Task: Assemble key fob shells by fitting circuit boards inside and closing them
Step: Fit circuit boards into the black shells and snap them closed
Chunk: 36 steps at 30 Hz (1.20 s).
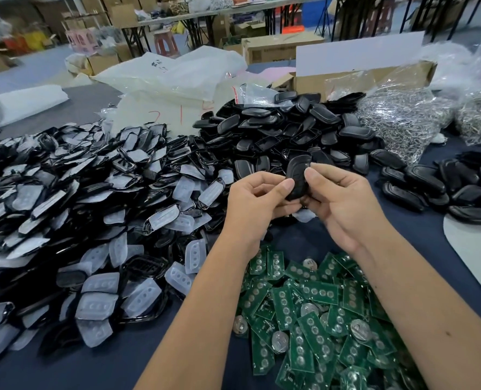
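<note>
key fob shell [298, 175] pinched by left hand [257, 202], right hand [338, 202] gripping too

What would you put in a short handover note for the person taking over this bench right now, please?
Left hand and right hand both pinch one black key fob, held above the table; whether it is fully closed cannot be told.
Circuit boards lie heaped near, front shells with clear pads left, black back shells behind.
Some black fobs lie at right.
Left: check this fob, set it down, carry on through the piles.
</note>
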### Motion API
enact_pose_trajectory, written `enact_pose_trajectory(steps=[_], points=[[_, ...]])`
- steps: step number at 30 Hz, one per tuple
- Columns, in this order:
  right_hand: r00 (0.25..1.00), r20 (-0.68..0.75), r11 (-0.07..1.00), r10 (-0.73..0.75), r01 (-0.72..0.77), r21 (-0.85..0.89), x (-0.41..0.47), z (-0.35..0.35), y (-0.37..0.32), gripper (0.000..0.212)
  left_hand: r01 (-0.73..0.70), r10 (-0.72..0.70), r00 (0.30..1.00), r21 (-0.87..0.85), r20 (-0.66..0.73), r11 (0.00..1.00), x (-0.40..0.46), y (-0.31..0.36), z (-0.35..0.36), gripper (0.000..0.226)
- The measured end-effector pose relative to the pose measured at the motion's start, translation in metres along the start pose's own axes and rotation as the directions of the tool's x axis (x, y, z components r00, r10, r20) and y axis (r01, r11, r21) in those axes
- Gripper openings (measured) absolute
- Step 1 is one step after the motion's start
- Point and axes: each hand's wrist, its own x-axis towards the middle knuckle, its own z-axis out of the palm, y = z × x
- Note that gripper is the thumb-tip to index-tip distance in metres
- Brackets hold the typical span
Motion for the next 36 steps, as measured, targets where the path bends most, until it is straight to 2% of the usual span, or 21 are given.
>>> enact_pose_trajectory(steps=[6,9,14,16,17,19,21,23,25,28,30,31,34,36], points=[[0.999,-0.047,0.995,0.019,-0.014,0.095,0.000,-0.001,-0.003,0.022,0.050,-0.053,0.999,0.222,0.010,0.974,0.000,0.001,-0.003,0.015],[0.997,-0.058,0.991,0.041,-0.033,0.132,0.001,0.000,-0.001,0.013,0.063,-0.068,0.998,0.178,0.020,0.982,0.002,0.002,-0.002,0.015],[0.990,-0.115,0.990,0.076,-0.062,0.127,0.000,0.002,0.003,0.011,0.105,-0.103,0.992,0.025,-0.074,0.994,0.006,-0.002,0.004,0.014],[0.989,-0.142,0.996,0.047,-0.036,0.078,0.000,0.004,0.006,0.012,0.057,-0.049,0.988,0.056,-0.143,0.997,0.008,-0.002,0.002,0.013],[0.989,-0.148,0.999,0.029,-0.023,0.043,0.000,0.005,0.007,0.014,-0.007,0.040,0.984,0.182,-0.176,0.983,0.009,-0.002,-0.001,0.013],[0.989,-0.147,1.000,0.007,-0.011,-0.024,-0.001,0.009,0.010,0.020,-0.164,0.282,0.948,0.530,-0.149,0.832,0.010,-0.002,-0.004,0.014],[0.987,-0.158,0.999,0.013,-0.020,-0.044,-0.003,0.013,0.011,0.030,-0.278,0.431,0.901,0.699,-0.048,0.659,0.006,-0.002,0.000,0.020],[0.981,-0.195,0.999,0.021,-0.025,-0.022,-0.004,0.015,0.011,0.046,-0.354,0.489,0.871,0.752,0.049,0.556,0.003,-0.006,0.007,0.017],[0.973,-0.229,1.000,0.015,-0.017,-0.005,-0.004,0.014,0.010,0.052,-0.395,0.504,0.857,0.762,0.105,0.514,0.003,-0.008,0.010,0.011],[0.979,-0.205,1.000,0.016,-0.017,-0.004,-0.001,0.010,0.010,0.034,-0.430,0.489,0.859,0.730,0.149,0.531,0.002,-0.005,0.006,0.007],[0.980,-0.198,1.000,0.016,-0.015,0.007,0.002,0.006,0.009,0.018,-0.413,0.493,0.860,0.748,0.133,0.520,0.000,-0.003,0.002,0.011],[0.980,-0.198,1.000,0.015,-0.010,0.025,0.003,0.005,0.008,0.015,-0.374,0.499,0.860,0.793,0.103,0.480,0.001,-0.005,-0.001,0.017],[0.987,-0.161,0.997,0.020,-0.007,0.081,0.005,0.001,0.006,0.016,-0.157,0.459,0.889,0.930,-0.013,0.332,0.005,-0.007,-0.011,0.035],[0.993,-0.119,0.994,0.024,-0.011,0.108,0.005,0.000,0.006,0.017,-0.095,0.379,0.925,0.954,-0.020,0.283,0.005,-0.010,-0.014,0.043]])
